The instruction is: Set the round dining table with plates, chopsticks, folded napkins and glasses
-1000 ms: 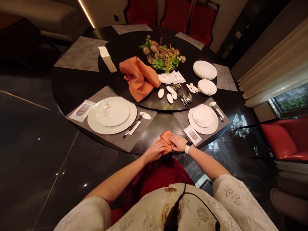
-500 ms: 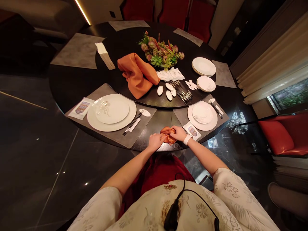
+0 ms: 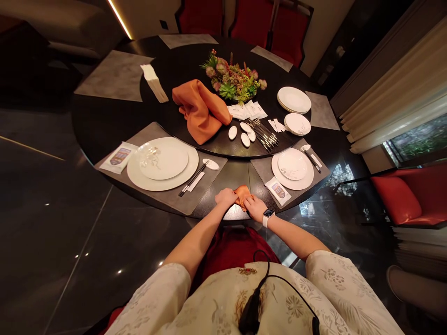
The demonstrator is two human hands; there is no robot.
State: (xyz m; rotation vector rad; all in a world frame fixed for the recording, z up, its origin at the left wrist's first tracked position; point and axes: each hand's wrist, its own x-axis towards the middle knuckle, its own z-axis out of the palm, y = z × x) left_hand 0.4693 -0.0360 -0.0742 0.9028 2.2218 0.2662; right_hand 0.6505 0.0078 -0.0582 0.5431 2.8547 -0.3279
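Observation:
A small folded orange cloth napkin (image 3: 243, 195) lies at the front edge of the dark round table (image 3: 213, 211), between two place settings. My left hand (image 3: 226, 197) grips its left side, fingers closed. On its right side my right hand (image 3: 255, 206) is closed too, with a watch on that wrist. The fingertips of both hands are partly hidden by the cloth. To the left stands a plate stack (image 3: 163, 160) on a grey placemat (image 3: 165, 201), with chopsticks (image 3: 195, 177) beside it. On the right is a smaller plate stack (image 3: 293, 165) with a wrapped packet (image 3: 278, 190).
On the raised turntable (image 3: 209, 146) lie a larger orange cloth (image 3: 199, 109), a flower arrangement (image 3: 235, 79), several chopsticks (image 3: 263, 135), small white rests (image 3: 245, 140) and stacked plates (image 3: 294, 99). A red chair (image 3: 401, 195) stands at the right.
The napkin looks flatter and less bunched. My right hand has turned and come closer to my body, so the watch face now shows. My left hand has moved slightly up and right.

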